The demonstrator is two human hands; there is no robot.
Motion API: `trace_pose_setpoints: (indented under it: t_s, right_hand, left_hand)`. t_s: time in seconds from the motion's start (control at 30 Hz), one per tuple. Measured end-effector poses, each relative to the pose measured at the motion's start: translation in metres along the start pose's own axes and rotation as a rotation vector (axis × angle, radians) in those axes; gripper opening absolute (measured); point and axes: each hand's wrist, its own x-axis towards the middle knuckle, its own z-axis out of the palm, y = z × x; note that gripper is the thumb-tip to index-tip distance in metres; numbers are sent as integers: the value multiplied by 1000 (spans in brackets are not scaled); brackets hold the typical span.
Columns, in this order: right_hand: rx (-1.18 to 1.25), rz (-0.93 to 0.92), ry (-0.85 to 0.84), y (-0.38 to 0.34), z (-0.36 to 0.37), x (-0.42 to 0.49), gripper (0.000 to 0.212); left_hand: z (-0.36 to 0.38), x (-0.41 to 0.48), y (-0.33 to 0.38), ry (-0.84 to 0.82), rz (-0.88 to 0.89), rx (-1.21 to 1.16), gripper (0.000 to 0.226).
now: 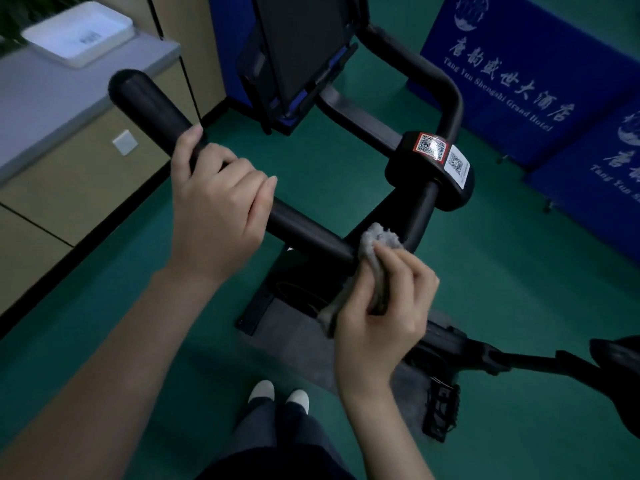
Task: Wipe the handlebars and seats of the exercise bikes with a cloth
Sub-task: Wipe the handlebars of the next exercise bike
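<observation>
The left grip [221,206] is clenched round the near handlebar [145,102], steadying it. The right grip [381,317] holds the grey cloth [379,239] against that bar's inner end by the stem. The far bar [415,67] and seat [620,358] probably remain to wipe.

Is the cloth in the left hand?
No, the right hand holds the grey cloth on the handlebar; the left hand grips the handlebar bare.

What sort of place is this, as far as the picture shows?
Probably a hotel's fitness room. An exercise bike stands on a green floor, with a cloth held against its handlebar, and the blue banners behind it read "Grand Hotel".
</observation>
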Motion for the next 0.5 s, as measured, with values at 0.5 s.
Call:
trace_pose_setpoints:
  t_s: [0.5]
  right_hand:
    - [72,103,187,-6,21,-27,19]
  left_hand:
    - [-2,-1,3,-26,-33,-47,46]
